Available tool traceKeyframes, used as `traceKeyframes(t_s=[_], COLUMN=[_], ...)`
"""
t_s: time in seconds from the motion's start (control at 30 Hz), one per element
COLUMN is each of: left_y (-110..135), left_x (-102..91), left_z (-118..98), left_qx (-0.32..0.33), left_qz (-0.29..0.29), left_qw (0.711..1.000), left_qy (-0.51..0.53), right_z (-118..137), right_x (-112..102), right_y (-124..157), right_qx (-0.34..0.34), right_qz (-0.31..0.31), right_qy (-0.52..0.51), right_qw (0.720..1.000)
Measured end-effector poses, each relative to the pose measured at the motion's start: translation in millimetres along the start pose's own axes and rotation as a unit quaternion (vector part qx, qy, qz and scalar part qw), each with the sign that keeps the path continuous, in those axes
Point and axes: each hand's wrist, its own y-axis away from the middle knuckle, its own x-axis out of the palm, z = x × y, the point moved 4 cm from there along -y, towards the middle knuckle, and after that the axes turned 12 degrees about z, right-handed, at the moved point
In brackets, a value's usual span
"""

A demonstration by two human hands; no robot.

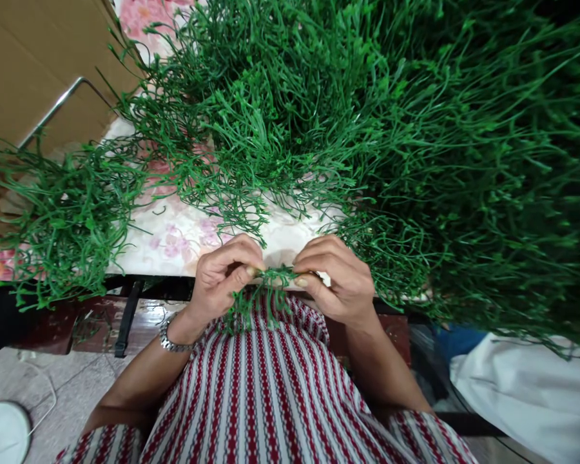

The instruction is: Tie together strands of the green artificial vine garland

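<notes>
Between my two hands, just over the table's front edge, is a small cluster of green plastic plant stems (276, 277), its thin strands hanging down in front of the striped clothing. My left hand (228, 274) pinches the cluster's left end between thumb and forefinger. At its right end, my right hand (336, 277) pinches with thumb and fingers in the same way. The fingertips hide the exact points of contact. Behind my hands spreads a large heap of similar green stems (280, 109).
Floral cloth (174, 241) covers the table. A smaller pile of green stems (72, 225) overhangs its left front edge. A cardboard box (43, 51) and a bent metal rod (53, 109) stand at the far left. White fabric (526, 386) lies at the lower right.
</notes>
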Motion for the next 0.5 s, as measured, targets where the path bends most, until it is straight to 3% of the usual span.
traceKeyframes(t_s=[0.1,0.23,0.37,0.43,0.5], left_y=[0,-2,-4,-4,-4], left_x=[1.8,6.2,11.3,11.3,10.0], left_z=[0,-3,-8,-8,-5], left_qx=[-0.027,-0.095,-0.071,-0.056,-0.054], left_qz=[0.017,0.06,0.125,0.111,0.072], left_qw=[0.999,0.994,0.985,0.988,0.993], left_qy=[0.026,-0.004,-0.091,-0.096,-0.078], right_z=[-4,-9,-16,-18,-16], right_x=[-1,1,6,8,3], right_y=[4,13,16,15,12], right_qx=[0.07,0.175,0.241,0.255,0.249], right_qz=[-0.025,-0.085,-0.107,-0.083,-0.074], right_qy=[-0.081,-0.205,-0.275,-0.264,-0.175], right_qw=[0.994,0.959,0.925,0.926,0.95])
